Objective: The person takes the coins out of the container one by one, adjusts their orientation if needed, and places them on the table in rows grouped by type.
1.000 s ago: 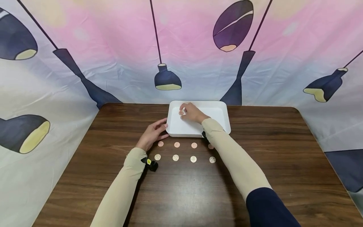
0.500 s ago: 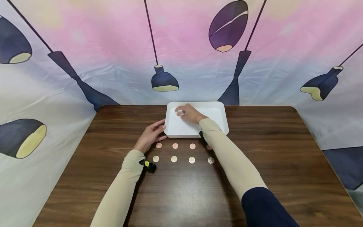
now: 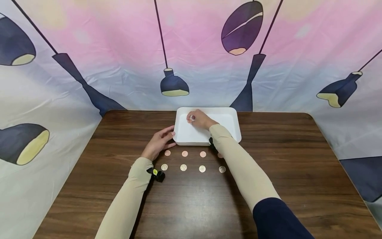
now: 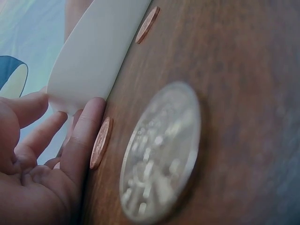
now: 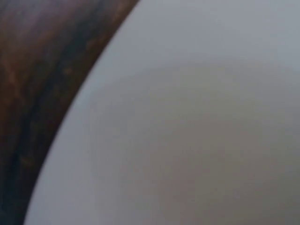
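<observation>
A white rectangular tray [image 3: 221, 114] stands at the table's far edge. My right hand [image 3: 199, 119] reaches inside it and pinches a copper-coloured coin [image 3: 189, 121] near the tray's left side. A dark round spot shows between thumb and finger there. My left hand [image 3: 158, 142] rests against the tray's left end, extended fingertips on its rim and outer wall. In the left wrist view those fingers [image 4: 82, 136] meet the tray corner [image 4: 89, 61], close to a copper coin [image 4: 101, 143] on the table. The right wrist view shows only blurred tray surface [image 5: 197, 37] and wood.
In front of the tray, coins lie in two rows: copper ones [image 3: 185, 153] nearer the tray, paler silvery ones [image 3: 183, 167] nearer me. My right forearm partly covers the rightmost copper coin [image 3: 220, 155]. Behind the brown wooden table [image 3: 283, 149] hangs a lamp-printed cloth [image 3: 203, 76].
My right thumb and fingers spread beside the coin in the tray half a second ago, and now close on it. The left hand stays at the tray's end.
</observation>
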Available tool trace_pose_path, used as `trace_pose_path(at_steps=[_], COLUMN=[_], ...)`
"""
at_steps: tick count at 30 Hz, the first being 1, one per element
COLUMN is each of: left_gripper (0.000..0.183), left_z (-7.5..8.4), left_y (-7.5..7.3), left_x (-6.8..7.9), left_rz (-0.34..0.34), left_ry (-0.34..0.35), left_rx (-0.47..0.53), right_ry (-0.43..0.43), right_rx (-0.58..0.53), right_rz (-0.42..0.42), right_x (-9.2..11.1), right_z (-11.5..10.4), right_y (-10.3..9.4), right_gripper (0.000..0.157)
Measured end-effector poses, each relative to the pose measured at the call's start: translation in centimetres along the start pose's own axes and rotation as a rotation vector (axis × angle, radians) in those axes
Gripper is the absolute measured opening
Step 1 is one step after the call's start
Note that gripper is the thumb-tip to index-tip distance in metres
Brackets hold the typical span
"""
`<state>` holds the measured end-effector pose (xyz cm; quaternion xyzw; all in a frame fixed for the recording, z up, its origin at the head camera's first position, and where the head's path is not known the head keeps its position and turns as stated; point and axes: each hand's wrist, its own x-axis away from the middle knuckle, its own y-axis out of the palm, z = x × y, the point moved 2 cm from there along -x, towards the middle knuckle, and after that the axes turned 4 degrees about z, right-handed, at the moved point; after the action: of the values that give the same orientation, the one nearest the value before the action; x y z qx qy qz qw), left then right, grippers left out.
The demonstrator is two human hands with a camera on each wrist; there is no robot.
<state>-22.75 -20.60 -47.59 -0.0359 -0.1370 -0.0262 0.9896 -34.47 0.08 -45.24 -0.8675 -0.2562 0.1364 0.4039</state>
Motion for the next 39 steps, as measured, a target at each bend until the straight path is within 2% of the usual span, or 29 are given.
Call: trace_pose_path(at_steps=[6, 16, 24, 33, 39], left_gripper=[0.052, 0.052, 0.052, 0.053, 0.052], left_z=[0.1, -0.2, -0.1, 0.0, 0.1], left_y=[0.1, -0.1, -0.1, -0.1, -0.1], left_x=[0.0, -0.1, -0.2, -0.1, 0.0], left_rz=[-0.003, -0.002, -0.006, -0.014, -0.008], left_ry=[0.003, -0.005, 0.000, 0.001, -0.007], left_rx=[0.002, 0.004, 0.004, -0.004, 0.003], right_ry=[0.011, -0.053, -0.036, -0.056, -0.081], right_rx=[0.001, 0.057, 0.034, 0.043, 0.066], right_rz=[-0.023, -0.016, -0.022, -0.009, -0.005], right_x=[0.2, 0.6, 0.8, 0.9, 1.0], right_z=[0.1, 0.6, 0.9, 1.0, 0.6], right_y=[0.0, 0.3, 0.1, 0.1, -0.1], right_gripper=[0.019, 0.021, 0.028, 0.027, 0.022])
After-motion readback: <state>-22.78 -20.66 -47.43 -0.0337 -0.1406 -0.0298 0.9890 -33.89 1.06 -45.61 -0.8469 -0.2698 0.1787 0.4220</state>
